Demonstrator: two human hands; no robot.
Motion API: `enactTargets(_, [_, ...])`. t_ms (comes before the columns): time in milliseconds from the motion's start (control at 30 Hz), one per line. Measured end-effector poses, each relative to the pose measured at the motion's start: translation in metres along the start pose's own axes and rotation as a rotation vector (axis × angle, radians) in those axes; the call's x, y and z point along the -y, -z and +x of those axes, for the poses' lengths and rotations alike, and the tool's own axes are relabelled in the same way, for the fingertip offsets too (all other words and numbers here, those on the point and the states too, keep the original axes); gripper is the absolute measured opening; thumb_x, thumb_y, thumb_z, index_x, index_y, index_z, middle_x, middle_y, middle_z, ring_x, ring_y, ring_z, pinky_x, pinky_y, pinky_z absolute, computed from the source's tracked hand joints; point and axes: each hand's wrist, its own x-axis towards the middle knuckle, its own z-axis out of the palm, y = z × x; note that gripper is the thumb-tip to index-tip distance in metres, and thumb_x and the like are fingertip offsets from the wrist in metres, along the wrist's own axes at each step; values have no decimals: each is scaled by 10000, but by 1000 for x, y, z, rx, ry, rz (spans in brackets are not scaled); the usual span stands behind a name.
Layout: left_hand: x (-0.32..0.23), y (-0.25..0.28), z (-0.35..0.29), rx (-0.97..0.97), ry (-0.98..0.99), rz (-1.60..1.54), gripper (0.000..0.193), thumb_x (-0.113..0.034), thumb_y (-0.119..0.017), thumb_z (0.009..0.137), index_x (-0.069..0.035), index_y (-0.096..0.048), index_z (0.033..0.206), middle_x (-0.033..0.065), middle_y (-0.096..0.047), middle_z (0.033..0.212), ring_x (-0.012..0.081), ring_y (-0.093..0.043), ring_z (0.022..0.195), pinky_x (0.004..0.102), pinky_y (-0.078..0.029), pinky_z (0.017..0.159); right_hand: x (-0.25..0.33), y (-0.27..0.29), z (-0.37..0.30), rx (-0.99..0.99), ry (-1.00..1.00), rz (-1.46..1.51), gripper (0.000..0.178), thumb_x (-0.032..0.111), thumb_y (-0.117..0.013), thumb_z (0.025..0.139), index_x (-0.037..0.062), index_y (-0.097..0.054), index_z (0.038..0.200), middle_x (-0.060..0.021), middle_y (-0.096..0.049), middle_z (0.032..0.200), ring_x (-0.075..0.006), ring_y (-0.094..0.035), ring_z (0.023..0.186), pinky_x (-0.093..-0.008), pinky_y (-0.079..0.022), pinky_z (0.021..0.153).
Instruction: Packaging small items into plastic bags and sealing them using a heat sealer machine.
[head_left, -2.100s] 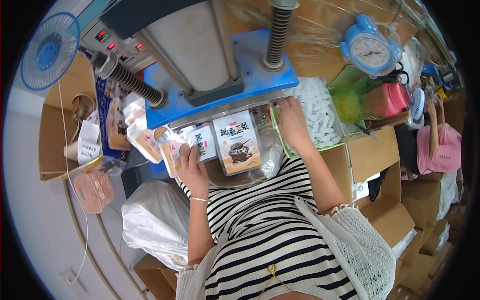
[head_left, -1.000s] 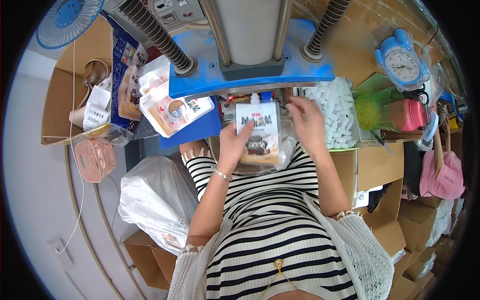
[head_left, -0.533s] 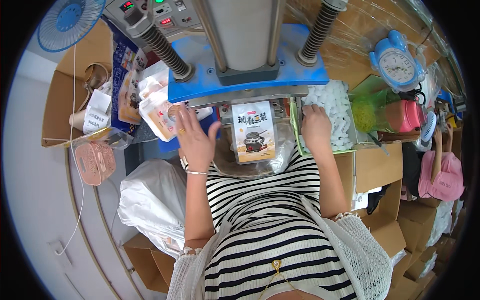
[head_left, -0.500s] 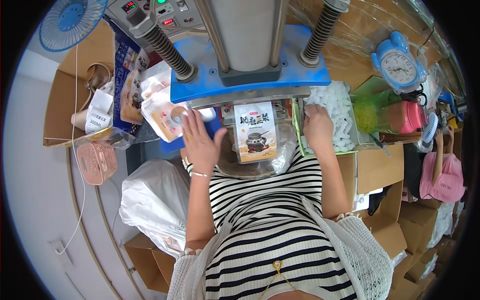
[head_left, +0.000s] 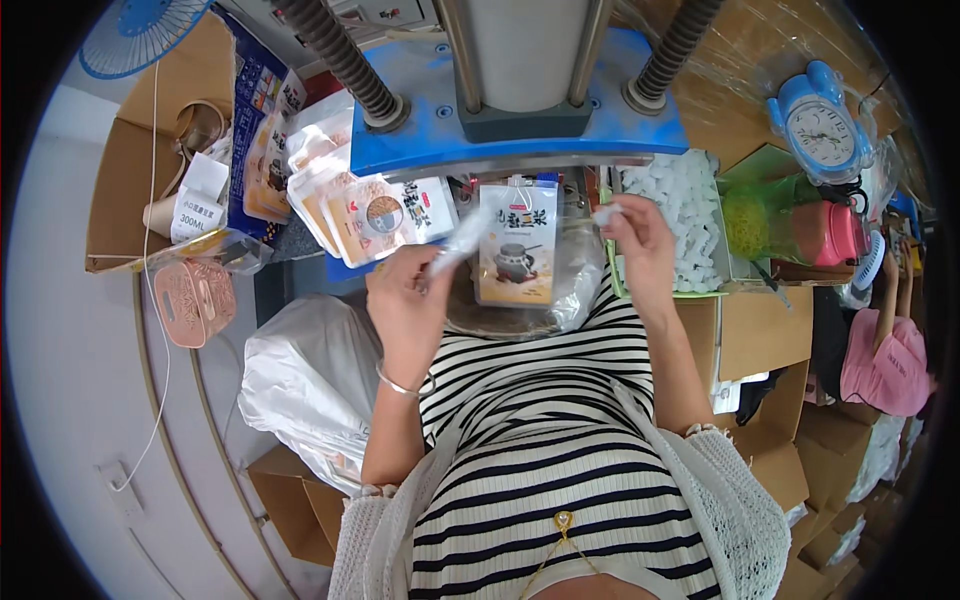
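In my left hand (head_left: 408, 305) is a pale flat pouch (head_left: 464, 240), seen nearly edge-on and blurred, pinched between thumb and fingers. My right hand (head_left: 645, 245) grips a small white plastic spout (head_left: 605, 214) at its fingertips, beside the green-edged tray (head_left: 622, 290) of similar white pieces (head_left: 680, 225). Between the hands a printed pouch (head_left: 517, 250) with a grinder picture stands upright under the front of the blue press (head_left: 520, 150). A fanned stack of printed pouches (head_left: 415, 222) lies to the left of it.
Open cartons stand at the left (head_left: 140, 195) and right (head_left: 765, 335). A white plastic bag (head_left: 310, 380) sits by my left forearm. A blue alarm clock (head_left: 825, 135) and a pink-lidded jar (head_left: 828, 232) are at the right. Another person in pink (head_left: 885, 360) is farther right.
My left hand has taken a pouch off the stack and drawn it toward me. My right hand has lifted out of the tray with a white spout. The view has shifted slightly.
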Motion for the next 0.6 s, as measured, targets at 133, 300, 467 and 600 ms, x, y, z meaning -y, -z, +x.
enactTargets(133, [-19, -30, -10, 181, 20, -171, 139, -75, -742, 841, 37, -683, 898, 7, -643, 744, 42, -543, 668, 190, -422, 600, 23, -27, 0, 124, 78, -12, 228, 40, -553, 954, 16, -604, 1175, -87, -650, 1061, -140, -609, 954, -263, -478, 856])
enactTargets(300, [2, -74, -22, 326, 416, -558, 195, -147, -726, 870, 42, -698, 909, 25, -676, 771, 53, -562, 660, 221, -455, 603, 21, -42, 13, 379, 87, -325, 233, 55, -575, 941, 30, -646, 1161, -60, -646, 1051, -136, -589, 953, -266, -468, 862])
enactTargets(467, [6, -82, -25, 375, 477, -677, 242, -181, -699, 905, 58, -704, 941, 16, -686, 784, 25, -552, 694, 197, -450, 617, 7, -40, 10, 246, -68, -145, 247, 63, -583, 939, 24, -639, 1176, -64, -659, 1019, -136, -596, 921, -263, -471, 849])
enactTargets(600, [7, -76, -23, 416, 502, -606, 237, -181, -698, 907, 54, -707, 937, 6, -678, 765, 20, -534, 673, 194, -439, 600, 6, -32, 19, 282, -3, -220, 248, 76, -588, 936, 18, -639, 1171, -78, -666, 985, -148, -611, 886, -267, -480, 824])
